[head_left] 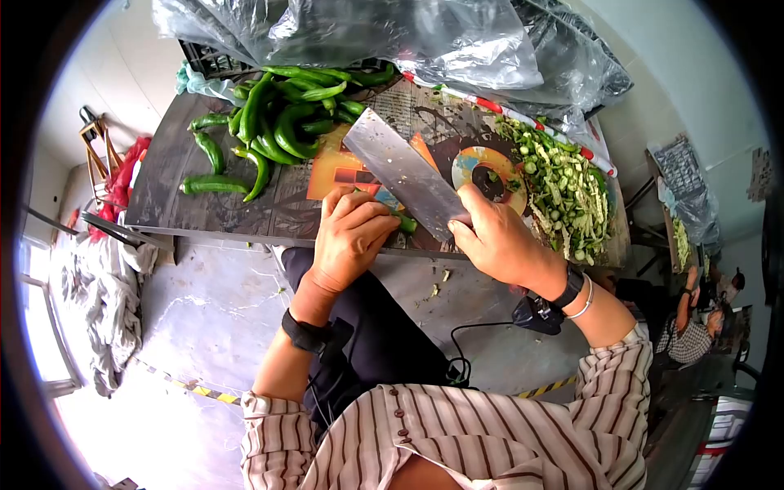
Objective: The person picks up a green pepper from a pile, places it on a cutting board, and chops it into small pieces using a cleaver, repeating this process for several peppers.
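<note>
My right hand is closed round the handle end of a broad cleaver, its blade slanting up and left across the table, wet with bits stuck to it. With curled fingers my left hand presses on a green chili pepper near the table's front edge. Only the pepper's right end shows, close beside the lower edge of the blade; my fingers hide the remainder. Whole green chili peppers lie heaped behind my left hand. To the right of the cleaver spreads a pile of chopped peppers.
The dark wooden table carries a worn printed picture. Clear plastic sheeting covers the back, with a red-and-white roll along it. Grey cloth hangs at the left. Another person sits far right.
</note>
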Tool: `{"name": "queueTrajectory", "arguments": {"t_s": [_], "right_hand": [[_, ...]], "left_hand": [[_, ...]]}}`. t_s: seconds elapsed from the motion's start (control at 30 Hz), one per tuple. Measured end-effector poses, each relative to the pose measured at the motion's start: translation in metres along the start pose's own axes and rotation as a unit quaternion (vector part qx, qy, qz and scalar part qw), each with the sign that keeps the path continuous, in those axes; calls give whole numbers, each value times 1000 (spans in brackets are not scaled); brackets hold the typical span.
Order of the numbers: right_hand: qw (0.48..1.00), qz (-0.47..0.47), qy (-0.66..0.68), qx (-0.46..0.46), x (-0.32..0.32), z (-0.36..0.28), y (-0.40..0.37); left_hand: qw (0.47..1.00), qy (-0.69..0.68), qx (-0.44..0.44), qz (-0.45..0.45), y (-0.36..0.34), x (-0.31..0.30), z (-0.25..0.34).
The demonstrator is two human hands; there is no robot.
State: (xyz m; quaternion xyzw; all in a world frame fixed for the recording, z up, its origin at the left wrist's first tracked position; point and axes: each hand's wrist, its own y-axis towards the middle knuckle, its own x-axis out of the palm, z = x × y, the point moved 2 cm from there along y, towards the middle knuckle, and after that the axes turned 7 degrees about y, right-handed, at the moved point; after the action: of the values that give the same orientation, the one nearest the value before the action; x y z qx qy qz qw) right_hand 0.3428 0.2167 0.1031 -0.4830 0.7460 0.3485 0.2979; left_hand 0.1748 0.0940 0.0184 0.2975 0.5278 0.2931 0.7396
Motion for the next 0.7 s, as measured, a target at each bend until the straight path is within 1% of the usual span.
{"name": "queueTrajectory", "arguments": {"t_s": [0.13, 0.23, 0.3, 0.43, 0.5, 0.63, 0.7], "right_hand": [[1000, -8, -20, 0, 3, 5, -1], [998, -8, -53, -22, 7, 7, 0], [998, -47, -19, 36, 7, 4, 0], [998, -52, -29, 24, 5, -1, 2], [997, -42, -52, -27, 2, -4, 3], [999, -45, -24, 7, 4, 0, 2], [996, -68, -57, 4, 3, -4, 3]], "left_hand": [[1000, 2, 4, 5, 0, 0, 0], [1000, -3, -2, -3, 0, 0, 1], [1000, 0, -8, -1, -1, 0, 1], [1000, 8, 4, 6, 0, -2, 3], [1000, 8, 3, 7, 1, -2, 3], [1000, 3, 4, 13, 1, -1, 3], [1000, 4, 2, 10, 0, -1, 3]]}}
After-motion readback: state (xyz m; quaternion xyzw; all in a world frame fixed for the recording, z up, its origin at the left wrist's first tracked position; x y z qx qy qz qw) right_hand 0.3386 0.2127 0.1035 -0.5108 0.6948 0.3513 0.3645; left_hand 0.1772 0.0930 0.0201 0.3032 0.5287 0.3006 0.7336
